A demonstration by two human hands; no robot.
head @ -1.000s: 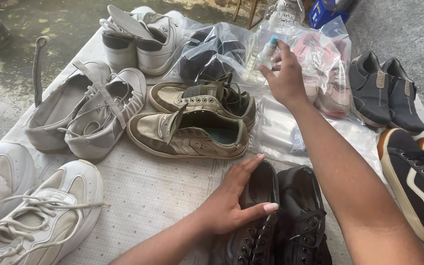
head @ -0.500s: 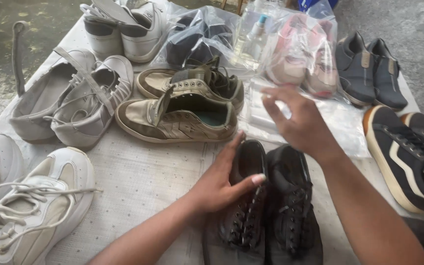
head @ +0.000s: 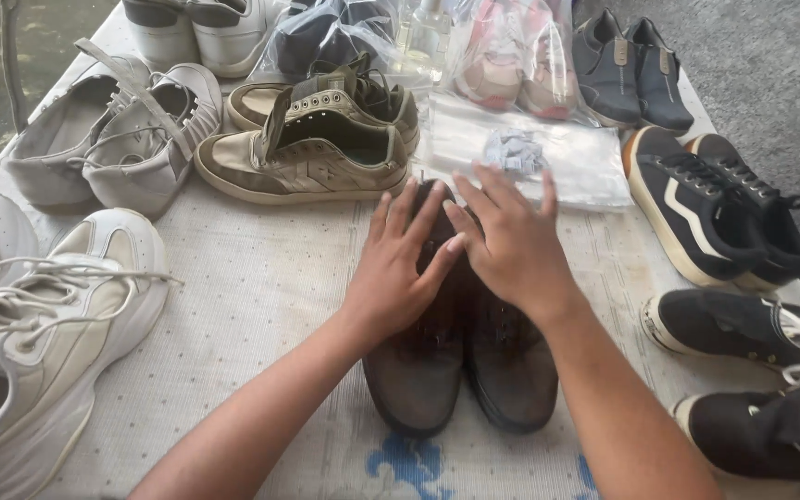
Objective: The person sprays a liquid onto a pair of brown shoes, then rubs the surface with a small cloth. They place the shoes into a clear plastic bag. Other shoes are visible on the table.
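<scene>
Both hands [head: 456, 255] lie on boots [head: 460, 356], sneakers [head: 303, 153] behind them

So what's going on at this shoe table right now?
A person has both hands flat on a pair of dark brown shoes in the middle of a cloth-covered table. The left hand rests on the left shoe, and the right hand rests on the right one, fingertips meeting over the openings. Around them lie tan sneakers, white sneakers, black sneakers and bagged shoes at the far edge.

Head view, steeply down, close
</scene>
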